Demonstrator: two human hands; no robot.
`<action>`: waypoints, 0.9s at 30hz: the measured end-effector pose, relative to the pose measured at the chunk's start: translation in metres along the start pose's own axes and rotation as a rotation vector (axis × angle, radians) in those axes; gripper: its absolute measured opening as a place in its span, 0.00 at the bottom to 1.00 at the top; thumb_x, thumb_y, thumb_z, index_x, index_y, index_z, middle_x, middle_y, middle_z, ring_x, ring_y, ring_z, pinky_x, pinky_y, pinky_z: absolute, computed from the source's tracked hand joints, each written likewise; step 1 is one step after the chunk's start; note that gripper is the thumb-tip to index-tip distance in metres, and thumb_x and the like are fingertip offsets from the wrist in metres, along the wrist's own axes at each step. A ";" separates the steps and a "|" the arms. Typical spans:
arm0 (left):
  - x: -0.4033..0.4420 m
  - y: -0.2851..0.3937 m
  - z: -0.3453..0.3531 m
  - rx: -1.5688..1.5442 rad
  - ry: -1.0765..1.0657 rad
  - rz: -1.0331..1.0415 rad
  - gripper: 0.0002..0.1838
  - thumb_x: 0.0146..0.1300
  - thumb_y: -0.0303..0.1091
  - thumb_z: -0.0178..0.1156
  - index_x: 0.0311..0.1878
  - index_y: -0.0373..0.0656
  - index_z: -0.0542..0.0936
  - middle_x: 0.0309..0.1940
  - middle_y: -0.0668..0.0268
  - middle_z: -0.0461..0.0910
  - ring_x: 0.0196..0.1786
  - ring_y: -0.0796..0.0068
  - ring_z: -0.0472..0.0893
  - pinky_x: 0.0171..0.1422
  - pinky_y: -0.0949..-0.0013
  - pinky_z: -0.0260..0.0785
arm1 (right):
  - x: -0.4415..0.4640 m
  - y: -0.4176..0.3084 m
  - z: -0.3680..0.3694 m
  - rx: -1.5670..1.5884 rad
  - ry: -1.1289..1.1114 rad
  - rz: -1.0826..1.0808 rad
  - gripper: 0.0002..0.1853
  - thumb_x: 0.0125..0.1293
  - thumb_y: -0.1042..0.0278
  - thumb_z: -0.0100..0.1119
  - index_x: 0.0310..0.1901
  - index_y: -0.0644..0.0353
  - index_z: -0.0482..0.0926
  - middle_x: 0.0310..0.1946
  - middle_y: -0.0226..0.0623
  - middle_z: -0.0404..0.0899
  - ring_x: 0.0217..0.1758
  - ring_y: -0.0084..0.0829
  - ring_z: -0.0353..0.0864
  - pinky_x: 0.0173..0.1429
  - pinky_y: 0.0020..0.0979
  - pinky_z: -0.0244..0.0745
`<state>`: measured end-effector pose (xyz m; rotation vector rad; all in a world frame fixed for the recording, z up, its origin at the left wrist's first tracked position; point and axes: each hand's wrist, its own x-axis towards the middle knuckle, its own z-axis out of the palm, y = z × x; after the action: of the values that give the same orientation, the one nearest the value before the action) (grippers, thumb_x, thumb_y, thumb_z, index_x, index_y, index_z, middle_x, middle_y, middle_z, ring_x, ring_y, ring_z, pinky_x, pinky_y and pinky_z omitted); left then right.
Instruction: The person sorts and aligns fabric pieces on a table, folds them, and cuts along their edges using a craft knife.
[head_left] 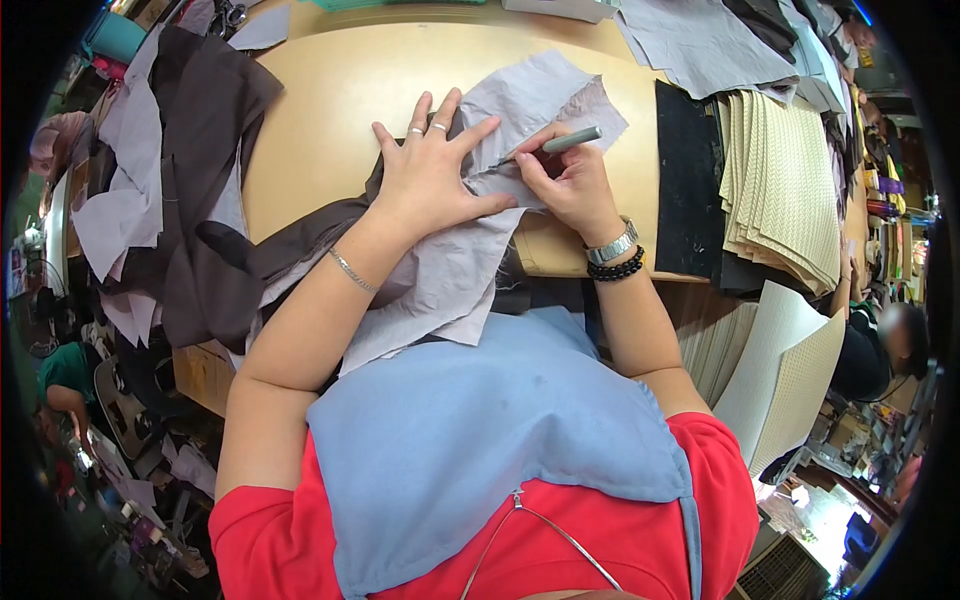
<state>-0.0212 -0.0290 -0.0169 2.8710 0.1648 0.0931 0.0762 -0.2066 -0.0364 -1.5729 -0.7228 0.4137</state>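
Crumpled light grey fabric [440,280] lies across the tabletop and hangs over its front edge toward the blue apron. My left hand [430,165] rests on this fabric with fingers spread, pressing it down. Between the fingers of my right hand [575,190] is a grey-green marker pen [572,140], its body slanting up to the right. The pen's lower end points at the fabric, just right of my left hand; whether it touches cannot be made out. Dark brown fabric [320,235] runs under my left wrist and off to the left.
A pale wooden table [320,100] spans the middle. Dark and grey cloth pieces [190,180] drape over its left side. At right stand a stack of cream textured sheets [780,180] and a black sheet [685,180]. More grey cloth [700,45] lies behind. A person [875,350] is at far right.
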 end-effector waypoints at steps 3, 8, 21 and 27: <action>0.000 -0.001 0.001 0.002 -0.005 -0.003 0.50 0.40 0.73 0.68 0.71 0.69 0.70 0.77 0.52 0.55 0.79 0.42 0.50 0.64 0.14 0.43 | 0.001 0.002 -0.004 0.079 -0.072 -0.005 0.04 0.64 0.74 0.64 0.39 0.63 0.80 0.31 0.27 0.82 0.32 0.13 0.78 0.37 0.19 0.73; 0.000 0.000 0.001 0.006 0.000 -0.003 0.51 0.40 0.73 0.69 0.71 0.69 0.70 0.77 0.52 0.55 0.79 0.42 0.50 0.64 0.14 0.43 | 0.001 0.004 -0.008 0.179 -0.107 0.017 0.05 0.65 0.74 0.64 0.41 0.62 0.79 0.35 0.29 0.82 0.36 0.15 0.79 0.40 0.20 0.74; 0.000 0.000 0.001 0.008 0.009 -0.004 0.51 0.39 0.72 0.70 0.71 0.69 0.70 0.77 0.53 0.55 0.79 0.43 0.51 0.65 0.15 0.43 | 0.001 0.001 -0.006 0.178 -0.105 0.070 0.05 0.66 0.73 0.64 0.40 0.63 0.79 0.36 0.31 0.84 0.38 0.17 0.81 0.43 0.21 0.76; 0.000 0.000 0.001 -0.003 0.007 -0.006 0.50 0.40 0.72 0.70 0.71 0.69 0.70 0.76 0.53 0.55 0.79 0.43 0.50 0.65 0.15 0.43 | 0.002 0.003 -0.007 0.206 -0.069 0.063 0.06 0.66 0.73 0.64 0.41 0.63 0.78 0.36 0.31 0.84 0.37 0.16 0.80 0.42 0.20 0.75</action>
<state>-0.0215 -0.0293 -0.0181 2.8677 0.1743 0.1020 0.0826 -0.2103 -0.0382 -1.3956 -0.6624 0.5737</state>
